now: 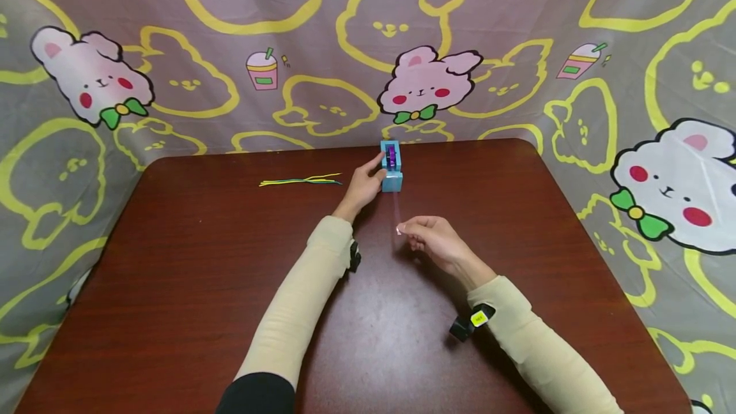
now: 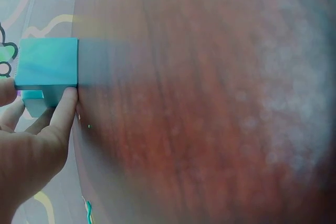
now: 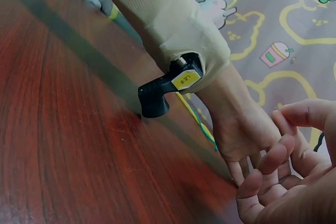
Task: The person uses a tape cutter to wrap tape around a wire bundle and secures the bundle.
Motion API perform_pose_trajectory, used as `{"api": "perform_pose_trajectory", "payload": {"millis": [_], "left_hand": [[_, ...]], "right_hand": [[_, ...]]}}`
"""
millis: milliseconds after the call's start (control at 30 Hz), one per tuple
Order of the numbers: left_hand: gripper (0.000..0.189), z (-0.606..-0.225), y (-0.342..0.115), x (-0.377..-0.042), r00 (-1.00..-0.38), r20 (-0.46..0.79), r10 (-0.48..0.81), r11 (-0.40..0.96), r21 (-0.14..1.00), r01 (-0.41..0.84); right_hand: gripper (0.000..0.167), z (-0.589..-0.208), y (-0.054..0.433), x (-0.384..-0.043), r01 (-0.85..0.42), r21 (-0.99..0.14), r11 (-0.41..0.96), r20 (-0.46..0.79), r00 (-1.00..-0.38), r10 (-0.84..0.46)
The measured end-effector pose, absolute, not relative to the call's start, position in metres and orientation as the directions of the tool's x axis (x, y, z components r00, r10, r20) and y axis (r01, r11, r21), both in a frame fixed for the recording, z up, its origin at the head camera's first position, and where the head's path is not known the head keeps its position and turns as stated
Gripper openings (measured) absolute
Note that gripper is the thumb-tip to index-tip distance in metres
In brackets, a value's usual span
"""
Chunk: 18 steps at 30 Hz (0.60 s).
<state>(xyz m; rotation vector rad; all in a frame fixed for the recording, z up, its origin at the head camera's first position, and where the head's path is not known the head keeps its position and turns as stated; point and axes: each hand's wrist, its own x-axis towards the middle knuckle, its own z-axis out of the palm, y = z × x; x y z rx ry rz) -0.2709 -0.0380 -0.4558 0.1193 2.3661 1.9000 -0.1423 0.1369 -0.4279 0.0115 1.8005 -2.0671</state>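
A light-blue tape dispenser (image 1: pixel 392 182) stands near the far edge of the table, a purple core (image 1: pixel 391 156) showing in its top. My left hand (image 1: pixel 365 187) grips it from the left side. In the left wrist view, fingers and thumb hold the blue dispenser body (image 2: pixel 50 61). From its near end a clear strip of tape (image 1: pixel 396 208) stretches toward me. My right hand (image 1: pixel 434 239) pinches the free end of that strip between thumb and forefinger. In the right wrist view the right hand (image 3: pixel 294 177) shows curled fingers; the tape is hard to make out there.
Several thin yellow and teal strands (image 1: pixel 299 181) lie left of the dispenser on the brown wooden table (image 1: pixel 201 273). Behind the table hangs a patterned cloth (image 1: pixel 322 30), which also runs along both sides. Black wrist cameras (image 1: pixel 462 328) are strapped at both cuffs.
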Motion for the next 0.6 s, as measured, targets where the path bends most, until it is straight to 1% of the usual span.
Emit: {"api": "perform_pose_trajectory", "payload": {"millis": [133, 600], "left_hand": [[0.050, -0.456, -0.038, -0.271, -0.991, -0.029, 0.133, 0.208, 0.978, -0.001], [0.050, -0.457, -0.040, -0.270, -0.989, -0.031, 0.146, 0.216, 0.976, 0.001]], "right_hand": [[0.012, -0.430, 0.139, -0.140, 0.297, -0.951, -0.088, -0.260, -0.920, -0.293], [0.013, -0.435, 0.143, -0.129, 0.304, -0.951, -0.050, -0.272, -0.906, -0.326]]}}
